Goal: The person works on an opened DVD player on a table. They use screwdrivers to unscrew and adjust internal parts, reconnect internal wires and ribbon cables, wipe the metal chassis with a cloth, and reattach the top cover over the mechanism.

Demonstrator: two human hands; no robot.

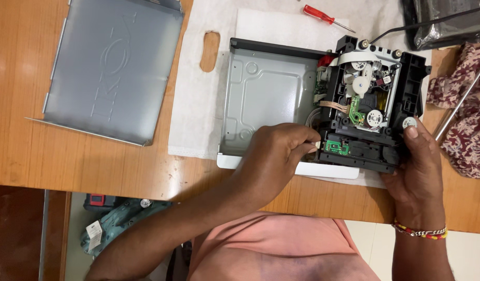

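Left fingers (307, 141) pinch together on a small connector (317, 144) at the green board (336, 148). Right hand (418, 161) clamps the black drive (373, 104), thumb on its corner. The drive sits in a metal chassis (261, 93) on the counter (21, 130); a cover (112, 67) and screwdriver (326, 17) lie apart.

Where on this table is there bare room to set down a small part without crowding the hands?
Bare wood lies between the grey metal cover and the white cloth mat, and along the near table edge below the cover. The grey metal chassis floor is also bare. It is crowded around the black disc drive mechanism, where the left hand and right hand work.
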